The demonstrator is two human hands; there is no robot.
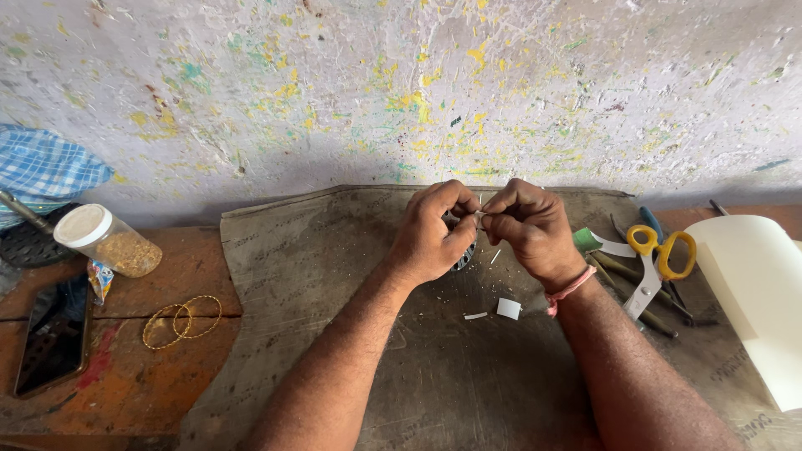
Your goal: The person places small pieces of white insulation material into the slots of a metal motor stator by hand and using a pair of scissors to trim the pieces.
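Pinching level white strip (478, 215) crosswise

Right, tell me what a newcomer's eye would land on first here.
First, the left hand and right hand pinching a small white strip together at mid-frame, above a worn brown mat. Next, the yellow-handled scissors lying to the right, and the paint-spattered wall behind. Two gold bangles lie on the left.
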